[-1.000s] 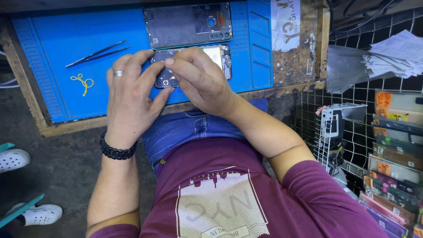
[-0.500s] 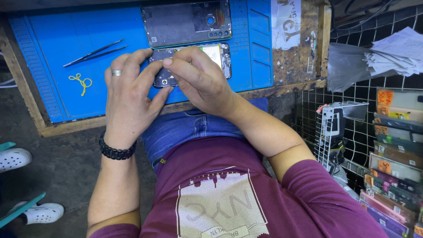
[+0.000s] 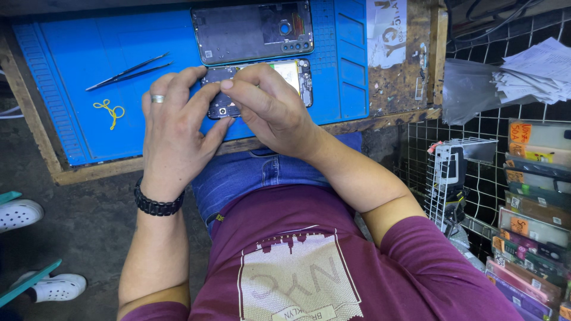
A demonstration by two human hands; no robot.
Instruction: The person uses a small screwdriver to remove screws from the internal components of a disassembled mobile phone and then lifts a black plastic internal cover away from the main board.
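A person seated at a small wooden bench works on an opened phone, seen from above. The phone lies flat near the front edge of a blue work mat and runs left to right. Its back is off, showing a dark inner frame with small metal parts, a pale rectangular panel toward its right half, and a narrow circuit strip at the right end. The left hand, wearing a ring and a black bead bracelet, rests over the phone's left end, fingers curved down onto it and thumb stretched toward the other hand. The right hand covers the phone's middle, thumb and forefinger pressed together at the upper edge; whether they pinch a small part cannot be told. Just behind the phone lies its removed dark grey back cover, inner side up. To the left on the mat are black tweezers and a small yellow looped wire.
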